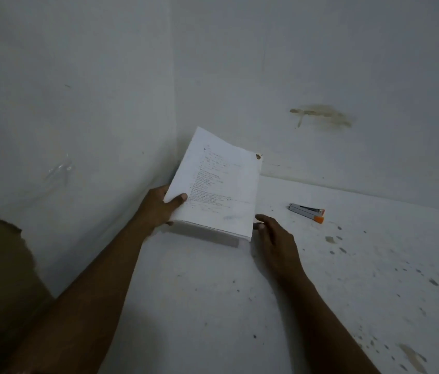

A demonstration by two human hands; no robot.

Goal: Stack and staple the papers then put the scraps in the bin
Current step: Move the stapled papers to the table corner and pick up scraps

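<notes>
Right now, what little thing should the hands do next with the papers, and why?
Probably lay the stack of papers flat on the table, ready for the stapler. The left hand grips its left edge, holding it tilted off the table; the right hand rests by its lower corner; the stapler lies untouched to the right.

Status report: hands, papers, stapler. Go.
Left hand grips paper stack, tilted up. Right hand open at its lower right corner. Stapler lies on table, untouched. Nothing in the way.
</notes>
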